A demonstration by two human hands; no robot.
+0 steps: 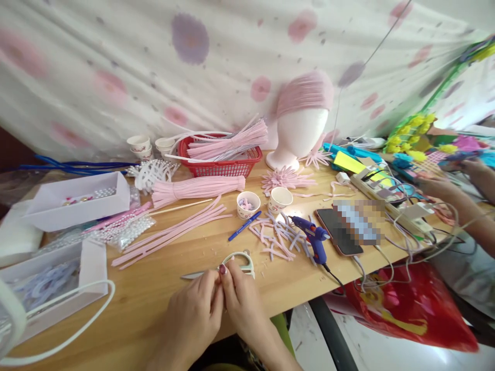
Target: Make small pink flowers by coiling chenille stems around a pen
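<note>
Both hands low, at the near edge of the table [154, 299], fingertips meeting. Left hand [193, 317] curled narrow, thumb and forefinger pinched. Right hand [243, 299] likewise, its thumb tip pressed against the left's. Whatever sits in the pinch is too small to make out.

Scissors [242, 260] lie just beyond the fingertips, pale handles by the right hand, blade pointing off past the left. Touching the fingers or not: cannot tell.

Judgement: fine work like this likely goes best with wrists rested on the wood, pinch firm, knuckles kept clear of the blade.

Farther out from the left hand, loose pink stems [174, 232]. Out from the right hand, cut pink scraps [274, 239], a blue pen [244, 225] and a glue gun [313, 238]. Beyond those a paper cup [248, 203], then a red basket [220, 167] and a foam head [301, 129] at the far edge. Another person's hand [444, 190] works well off to the right
</note>
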